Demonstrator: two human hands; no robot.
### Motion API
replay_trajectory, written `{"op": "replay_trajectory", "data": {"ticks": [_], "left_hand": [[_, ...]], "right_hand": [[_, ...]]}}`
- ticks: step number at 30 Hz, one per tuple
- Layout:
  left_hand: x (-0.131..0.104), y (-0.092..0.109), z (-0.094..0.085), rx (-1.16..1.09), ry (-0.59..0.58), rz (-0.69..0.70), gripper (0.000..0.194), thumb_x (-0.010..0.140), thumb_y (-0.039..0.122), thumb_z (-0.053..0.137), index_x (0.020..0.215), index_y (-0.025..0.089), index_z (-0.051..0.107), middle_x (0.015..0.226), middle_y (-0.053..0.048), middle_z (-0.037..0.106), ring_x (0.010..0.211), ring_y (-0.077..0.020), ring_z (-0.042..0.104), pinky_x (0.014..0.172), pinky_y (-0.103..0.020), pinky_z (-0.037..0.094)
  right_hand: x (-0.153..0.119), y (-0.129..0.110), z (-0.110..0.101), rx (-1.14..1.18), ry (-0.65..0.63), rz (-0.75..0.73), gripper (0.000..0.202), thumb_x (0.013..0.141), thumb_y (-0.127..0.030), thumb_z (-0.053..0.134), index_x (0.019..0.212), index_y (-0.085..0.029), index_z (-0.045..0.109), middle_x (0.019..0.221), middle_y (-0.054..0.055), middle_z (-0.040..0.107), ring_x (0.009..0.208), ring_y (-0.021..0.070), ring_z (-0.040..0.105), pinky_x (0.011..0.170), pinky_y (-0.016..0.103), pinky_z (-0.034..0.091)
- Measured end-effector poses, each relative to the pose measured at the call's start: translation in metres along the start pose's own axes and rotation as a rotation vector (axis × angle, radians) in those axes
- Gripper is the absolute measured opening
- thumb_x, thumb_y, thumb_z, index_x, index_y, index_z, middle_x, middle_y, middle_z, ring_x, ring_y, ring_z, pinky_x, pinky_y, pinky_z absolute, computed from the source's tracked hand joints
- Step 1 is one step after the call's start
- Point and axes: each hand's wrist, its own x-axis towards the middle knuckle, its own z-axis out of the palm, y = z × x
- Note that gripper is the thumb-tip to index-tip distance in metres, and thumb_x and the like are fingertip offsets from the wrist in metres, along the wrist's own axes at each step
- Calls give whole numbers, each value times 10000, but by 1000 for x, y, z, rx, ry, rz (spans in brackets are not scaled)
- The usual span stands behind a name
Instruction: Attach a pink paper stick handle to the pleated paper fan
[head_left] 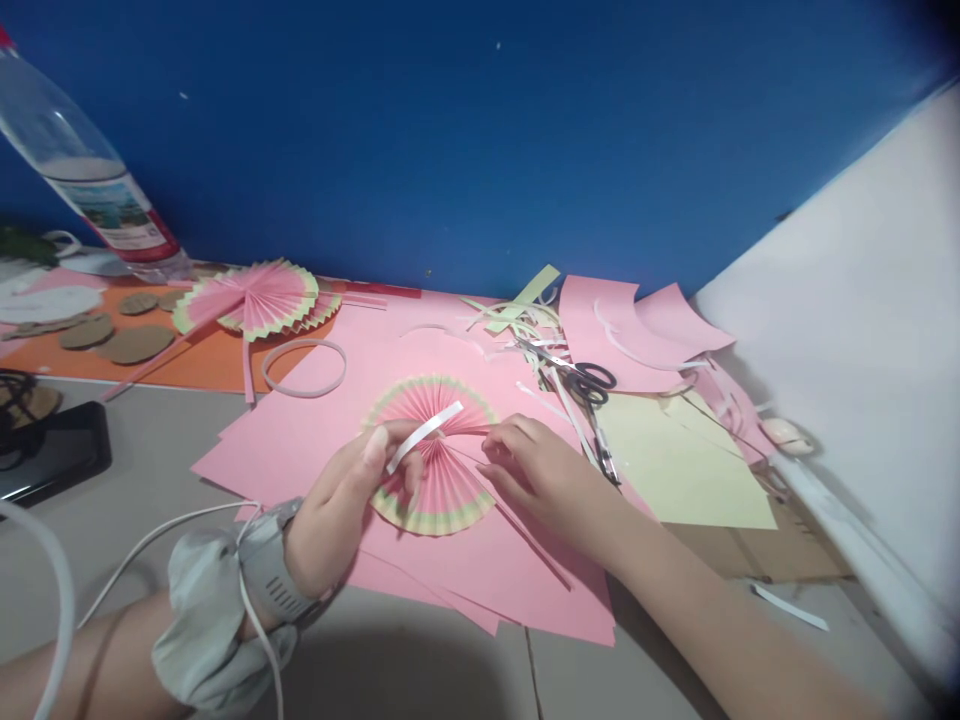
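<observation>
A round pleated paper fan (pixel 439 490), pink with a yellow-green border, lies on pink paper between my hands. My left hand (pixel 360 475) is over its left side, with a short white strip (pixel 426 437) pinched between thumb and fingers above the fan's centre. At the right side, my right hand (pixel 536 470) has its bent fingers closed at the fan's edge, where the pleats meet in a seam. A thin pink paper strip (pixel 536 545) runs out from under that hand toward the lower right.
Pink sheets (pixel 360 330) cover the middle of the table. Finished-looking pleated fans (pixel 259 300), cardboard discs (pixel 135 344) and a white ring (pixel 304 368) lie left, near a bottle (pixel 112 205) and a phone (pixel 56 455). Scissors (pixel 589 380), paper scraps (pixel 536 310) and a pale yellow sheet (pixel 682 460) lie right.
</observation>
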Motion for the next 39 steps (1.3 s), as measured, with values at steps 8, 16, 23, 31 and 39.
{"op": "replay_trajectory", "data": {"ticks": [8, 16, 23, 31, 39], "left_hand": [[6, 8, 8, 71, 8, -146, 343, 851, 375, 579, 1122, 170, 534, 634, 37, 513, 543, -91, 465, 505, -210, 431], [8, 4, 3, 53, 44, -133, 263, 924, 385, 438, 1012, 165, 554, 617, 26, 538, 511, -95, 498, 483, -214, 414], [7, 8, 6, 81, 56, -194, 283, 866, 392, 548, 1024, 158, 543, 584, 37, 528, 509, -75, 464, 463, -176, 393], [3, 6, 7, 113, 23, -175, 266, 871, 400, 536, 983, 160, 518, 596, 56, 491, 480, -64, 465, 455, -181, 405], [2, 5, 10, 385, -284, -44, 231, 896, 340, 508, 1008, 162, 605, 705, 1, 612, 582, -99, 553, 576, -223, 456]], "right_hand": [[0, 2, 13, -358, 62, -5, 138, 880, -104, 405, 911, -155, 529, 883, 90, 559, 795, 218, 519, 695, 345, 405], [0, 3, 12, -467, 24, 15, 150, 873, -103, 391, 828, -163, 521, 822, 84, 544, 729, 228, 508, 633, 351, 366], [-14, -17, -19, -229, -131, 259, 144, 919, -160, 350, 809, -215, 424, 652, -3, 535, 509, 143, 478, 454, 264, 256], [-9, -21, -24, 817, -86, 358, 274, 943, -479, 344, 866, -233, 435, 634, -64, 348, 515, 81, 293, 495, 220, 259], [-4, -25, -2, 892, 63, 291, 279, 892, -399, 515, 721, -192, 438, 613, -66, 345, 520, 68, 298, 490, 207, 259]]}}
